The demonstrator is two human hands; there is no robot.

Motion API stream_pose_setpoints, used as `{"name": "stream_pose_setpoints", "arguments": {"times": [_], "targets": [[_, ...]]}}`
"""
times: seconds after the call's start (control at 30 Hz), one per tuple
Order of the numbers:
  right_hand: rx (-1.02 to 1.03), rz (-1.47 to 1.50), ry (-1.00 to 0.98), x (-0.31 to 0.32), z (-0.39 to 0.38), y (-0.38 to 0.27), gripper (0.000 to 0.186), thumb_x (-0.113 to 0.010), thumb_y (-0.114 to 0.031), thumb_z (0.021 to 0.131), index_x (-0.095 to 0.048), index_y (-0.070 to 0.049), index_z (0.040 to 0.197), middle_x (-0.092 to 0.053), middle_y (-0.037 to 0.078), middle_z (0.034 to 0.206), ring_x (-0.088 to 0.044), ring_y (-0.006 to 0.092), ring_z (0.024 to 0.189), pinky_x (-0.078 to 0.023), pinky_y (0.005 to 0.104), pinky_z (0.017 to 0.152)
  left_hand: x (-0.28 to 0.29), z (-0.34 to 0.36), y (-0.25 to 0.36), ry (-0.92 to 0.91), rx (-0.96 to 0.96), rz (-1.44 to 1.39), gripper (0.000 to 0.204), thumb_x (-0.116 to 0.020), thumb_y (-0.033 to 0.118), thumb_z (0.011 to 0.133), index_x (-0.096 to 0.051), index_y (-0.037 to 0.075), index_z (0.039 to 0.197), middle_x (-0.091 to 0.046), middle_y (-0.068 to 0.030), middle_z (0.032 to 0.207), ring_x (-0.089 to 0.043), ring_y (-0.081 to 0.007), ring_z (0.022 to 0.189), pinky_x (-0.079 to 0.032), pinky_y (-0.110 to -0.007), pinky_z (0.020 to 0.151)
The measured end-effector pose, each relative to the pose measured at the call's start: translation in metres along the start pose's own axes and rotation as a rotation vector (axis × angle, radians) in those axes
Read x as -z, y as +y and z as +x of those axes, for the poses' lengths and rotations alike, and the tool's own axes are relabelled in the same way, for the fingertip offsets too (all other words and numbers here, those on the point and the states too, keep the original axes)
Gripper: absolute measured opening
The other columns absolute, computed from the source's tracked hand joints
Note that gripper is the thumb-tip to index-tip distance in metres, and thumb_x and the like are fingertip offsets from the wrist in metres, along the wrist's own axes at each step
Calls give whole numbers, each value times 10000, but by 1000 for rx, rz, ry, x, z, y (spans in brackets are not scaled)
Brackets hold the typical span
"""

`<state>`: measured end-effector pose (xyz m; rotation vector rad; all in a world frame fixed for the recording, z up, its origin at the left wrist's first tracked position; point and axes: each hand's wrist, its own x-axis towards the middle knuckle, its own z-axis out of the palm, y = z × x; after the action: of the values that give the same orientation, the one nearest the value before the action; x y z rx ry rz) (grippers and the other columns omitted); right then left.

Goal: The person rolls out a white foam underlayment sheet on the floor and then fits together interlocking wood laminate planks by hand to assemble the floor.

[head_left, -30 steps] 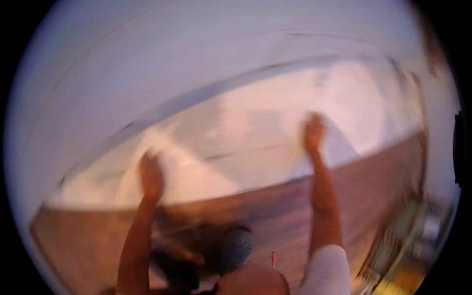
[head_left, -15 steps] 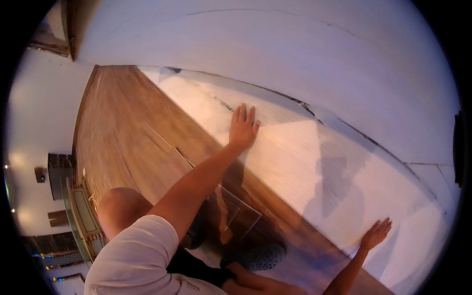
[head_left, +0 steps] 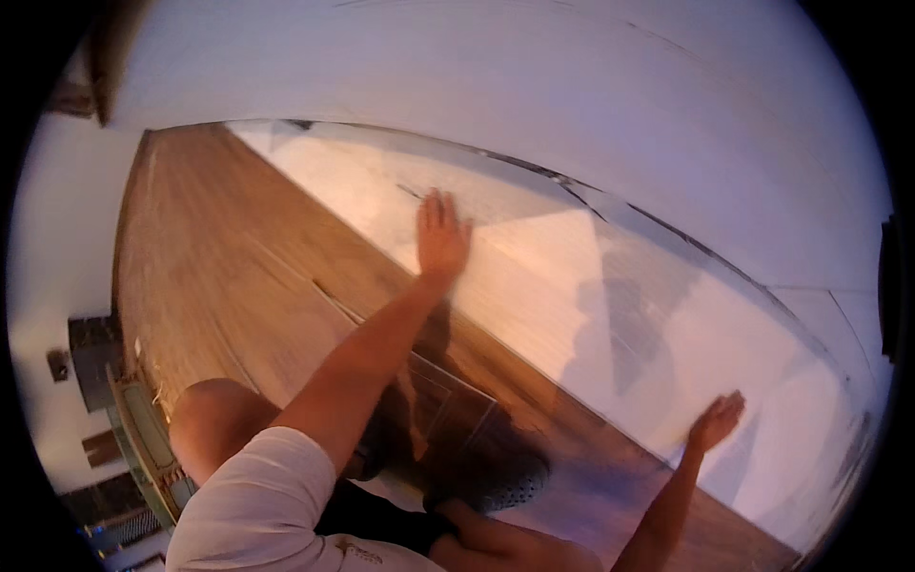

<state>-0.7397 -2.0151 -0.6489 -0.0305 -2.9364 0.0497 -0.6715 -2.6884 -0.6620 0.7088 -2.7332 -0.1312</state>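
Pressing flat, left hand (head_left: 440, 238) and right hand (head_left: 717, 420) seemingly touch white sheet (head_left: 572, 286).

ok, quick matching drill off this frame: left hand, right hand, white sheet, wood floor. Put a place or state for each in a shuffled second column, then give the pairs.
Things:
1. left hand
2. right hand
3. white sheet
4. wood floor

Places or states:
A. brown planks, running up the left side of the view
B. flat and open on the upper part of the sheet
C. spread along the foot of the pale wall
D. open at the sheet's lower edge, near the right rim

Pairs: 1-B, 2-D, 3-C, 4-A
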Motion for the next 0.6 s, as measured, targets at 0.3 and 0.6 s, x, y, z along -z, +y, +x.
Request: {"name": "stream_pose_setpoints", "arguments": {"times": [0.3, 0.6], "targets": [[0, -91, 59, -11, -9, -3, 507, -466, -281, 1017, -451, 40, 1409, -431, 262, 1461, -369, 407, 1378, -272, 489, 1154, -10, 5, -5, 8, 20, 40, 680, -560, 370, 954, -393, -105, 1412, -337, -296, 1497, -312, -425, 1393, -225, -476, 1187], [-20, 378, -73, 51, -127, -125, 586, -580, -226, 944, -395, 55, 1424, -392, 278, 1473, -347, 424, 1382, -249, 496, 1169, -55, -41, -25, -35, -14, -262, 589, -459, 285, 1022, -329, -80, 1466, -313, -243, 1543, -267, -373, 1444, -170, -446, 1204]]}}
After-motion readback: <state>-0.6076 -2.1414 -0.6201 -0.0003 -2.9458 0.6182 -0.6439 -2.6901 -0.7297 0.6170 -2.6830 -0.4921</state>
